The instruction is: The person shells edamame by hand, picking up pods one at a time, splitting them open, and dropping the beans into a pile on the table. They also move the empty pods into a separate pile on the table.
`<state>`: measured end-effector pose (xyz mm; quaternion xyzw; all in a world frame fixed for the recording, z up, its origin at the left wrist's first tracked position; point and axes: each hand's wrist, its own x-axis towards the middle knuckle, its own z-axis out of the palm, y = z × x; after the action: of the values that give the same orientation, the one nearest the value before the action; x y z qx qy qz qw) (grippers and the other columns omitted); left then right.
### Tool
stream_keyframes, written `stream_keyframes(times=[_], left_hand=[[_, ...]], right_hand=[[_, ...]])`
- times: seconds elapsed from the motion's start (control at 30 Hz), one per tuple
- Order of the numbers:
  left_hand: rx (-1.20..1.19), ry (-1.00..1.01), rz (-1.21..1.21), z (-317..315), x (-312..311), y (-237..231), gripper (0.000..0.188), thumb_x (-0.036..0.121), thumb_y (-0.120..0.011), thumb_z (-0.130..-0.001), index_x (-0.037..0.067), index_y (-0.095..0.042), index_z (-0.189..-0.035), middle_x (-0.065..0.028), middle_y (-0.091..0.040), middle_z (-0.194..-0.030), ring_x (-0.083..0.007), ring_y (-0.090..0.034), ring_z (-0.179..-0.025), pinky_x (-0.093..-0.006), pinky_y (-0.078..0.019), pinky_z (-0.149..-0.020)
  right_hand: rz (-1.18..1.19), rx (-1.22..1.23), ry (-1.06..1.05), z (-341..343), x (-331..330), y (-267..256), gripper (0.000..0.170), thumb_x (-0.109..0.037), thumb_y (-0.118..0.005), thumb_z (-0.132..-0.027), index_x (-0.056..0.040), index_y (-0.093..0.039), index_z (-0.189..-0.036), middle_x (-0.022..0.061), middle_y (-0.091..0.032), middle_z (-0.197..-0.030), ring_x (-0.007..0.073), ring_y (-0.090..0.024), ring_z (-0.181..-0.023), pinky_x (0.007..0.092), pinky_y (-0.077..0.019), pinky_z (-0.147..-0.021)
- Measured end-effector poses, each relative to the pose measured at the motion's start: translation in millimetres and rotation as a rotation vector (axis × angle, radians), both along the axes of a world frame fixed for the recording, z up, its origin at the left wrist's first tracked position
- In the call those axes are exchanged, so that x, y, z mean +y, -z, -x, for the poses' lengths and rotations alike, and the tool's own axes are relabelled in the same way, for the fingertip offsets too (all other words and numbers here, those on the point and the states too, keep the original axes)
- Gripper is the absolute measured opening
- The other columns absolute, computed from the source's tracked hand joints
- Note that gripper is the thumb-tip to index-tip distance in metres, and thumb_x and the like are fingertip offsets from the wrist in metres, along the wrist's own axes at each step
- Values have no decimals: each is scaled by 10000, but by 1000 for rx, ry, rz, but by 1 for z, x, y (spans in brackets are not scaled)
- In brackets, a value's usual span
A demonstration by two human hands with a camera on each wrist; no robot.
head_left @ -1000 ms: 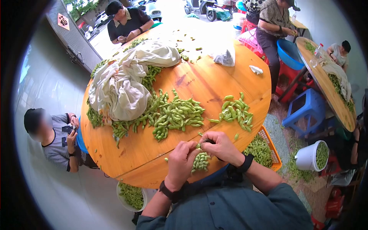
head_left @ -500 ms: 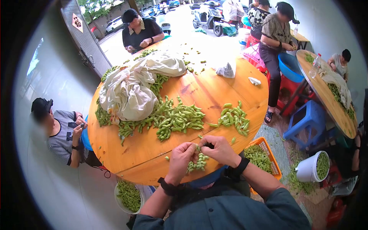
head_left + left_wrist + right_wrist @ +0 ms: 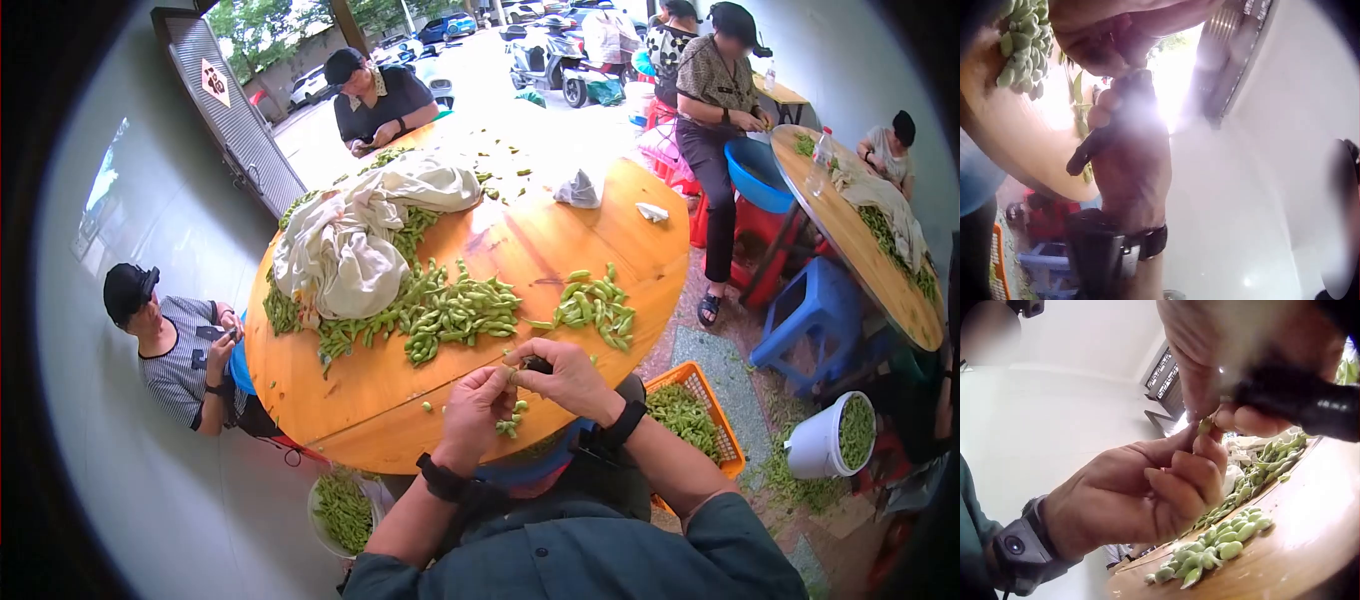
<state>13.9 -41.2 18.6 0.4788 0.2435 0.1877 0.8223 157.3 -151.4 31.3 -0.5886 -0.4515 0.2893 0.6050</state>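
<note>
Both hands meet over the near edge of the round table (image 3: 350, 420). My left hand (image 3: 475, 415) pinches a small green edamame pod (image 3: 1205, 426) between thumb and fingertip. The right hand (image 3: 565, 380) comes in from the other side, its thumb tip at the same pod. Curled in the right fingers is a black tool (image 3: 1082, 159) with a blunt end sticking out; the rest of it is hidden. Below the hands lies a small heap of shelled green beans (image 3: 1229, 540), partly covered by the left hand in the head view.
A large pile of pods (image 3: 460, 305) lies mid-table beside a crumpled white cloth (image 3: 350, 260), with a smaller pile (image 3: 600, 310) to the right. An orange basket (image 3: 735, 455) and white buckets (image 3: 815, 450) with green pods or husks stand on the floor. Other people sit around.
The head view has tilted and shifted, bringing more of the background into sight. My hands stay together at the table edge, and their fingertips have drawn closer around the pod.
</note>
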Motion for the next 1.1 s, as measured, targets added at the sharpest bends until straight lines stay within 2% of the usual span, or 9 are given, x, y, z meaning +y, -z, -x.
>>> stream_keyframes(times=[0.13, 0.27, 0.4, 0.57, 0.77, 0.83, 0.87, 0.93, 1.1], left_hand=[[-58, 108, 196, 1, 2, -3, 222, 274, -615, -984, 55, -639, -961, 5, -609, -781, -84, -559, -641, -219, -436, -544], [-118, 210, 280, 2, 8, 12, 225, 281, -619, -982, 58, -629, -955, 0, -610, -796, -83, -554, -637, -219, -428, -527], [-26, 102, 139, -1, 0, 6, 239, 290, -634, -974, 58, -630, -915, -8, -615, -779, -81, -545, -607, -213, -428, -500], [86, 57, 13, -3, -5, -9, 255, 295, -650, -965, 54, -647, -882, -11, -637, -755, -75, -544, -570, -208, -441, -485], [277, -7, -358, 2, 17, -11, 239, 240, -647, -952, 27, -657, -845, 4, -642, -706, -67, -544, -545, -224, -450, -507], [367, -125, -933, 13, 31, 1, 203, 183, -641, -915, -10, -679, -864, -32, -655, -732, -150, -588, -575, -288, -483, -557], [369, -130, -932, 20, 40, 5, 203, 183, -641, -915, -10, -679, -864, -32, -655, -732, -150, -588, -575, -288, -483, -557], [369, -192, -1454, 31, 51, 8, 171, 144, -643, -878, -20, -691, -891, -84, -655, -778, -248, -617, -637, -353, -499, -619], [502, -223, -1367, 58, 44, -4, 155, 135, -626, -876, -8, -683, -903, -137, -632, -894, -328, -612, -851, -411, -484, -756]], right_hand=[[4, 26, -16, -1, -2, 6, 187, -136, -717, -881, -4, -690, -1009, 28, -650, -777, 79, -607, -743, 254, -496, -659], [-151, -170, 47, -3, 1, 15, 156, -110, -717, -845, -11, -689, -961, 103, -658, -805, 168, -643, -737, 299, -500, -652], [-73, -368, 89, -2, -2, 4, 121, -114, -683, -838, -3, -652, -875, 166, -640, -826, 293, -647, -740, 370, -496, -641], [-71, -562, 148, -1, 3, 8, 115, -120, -632, -842, -9, -611, -819, 174, -623, -793, 353, -631, -756, 427, -488, -644], [20, -677, 172, -31, 18, 11, 94, -123, -613, -833, -35, -619, -863, 167, -623, -810, 355, -637, -794, 453, -498, -686], [90, -735, 223, -52, 23, 13, 90, -119, -608, -830, -42, -621, -874, 163, -628, -827, 353, -639, -808, 461, -503, -703], [123, -790, 274, -64, 26, 15, 99, -113, -605, -830, -52, -636, -902, 161, -634, -867, 356, -642, -829, 467, -508, -725], [157, -845, 319, -76, 27, 9, 121, -107, -601, -829, -63, -650, -931, 160, -639, -908, 359, -645, -851, 473, -513, -747], [322, -970, 404, -91, 17, 6, 225, -85, -591, -836, -85, -673, -1046, 167, -632, -1025, 383, -649, -883, 467, -528, -774]])
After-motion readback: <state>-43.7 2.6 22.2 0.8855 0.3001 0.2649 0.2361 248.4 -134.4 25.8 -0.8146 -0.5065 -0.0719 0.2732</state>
